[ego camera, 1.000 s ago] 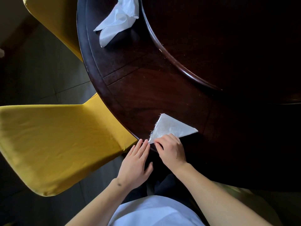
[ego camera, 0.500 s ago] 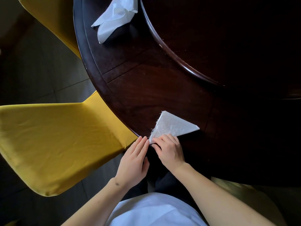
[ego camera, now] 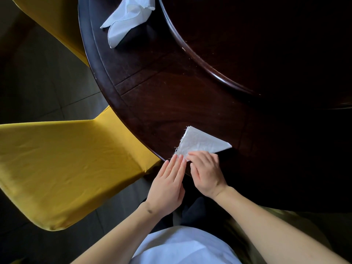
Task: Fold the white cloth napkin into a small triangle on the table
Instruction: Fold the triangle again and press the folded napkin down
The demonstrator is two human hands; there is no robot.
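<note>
The white cloth napkin [ego camera: 198,142] lies folded into a small flat triangle near the front edge of the dark wooden table [ego camera: 171,103], with a frayed edge on its left side. My right hand [ego camera: 206,173] rests on the napkin's near edge, its curled fingers pressing and gripping the cloth there. My left hand [ego camera: 167,185] lies flat with fingers straight and side by side. Its fingertips touch the napkin's near-left corner at the table's rim. The cloth under my right fingers is hidden.
A second white napkin [ego camera: 125,21] lies loosely crumpled at the far left of the table. A raised round centre disc [ego camera: 247,44] fills the table's far right. A yellow chair [ego camera: 66,164] stands left of me, another yellow chair [ego camera: 57,21] beyond it.
My left hand has slid forward, so its fingertips now reach the napkin's near-left corner. My right hand stays on the napkin's near edge. The napkin keeps its triangle shape.
</note>
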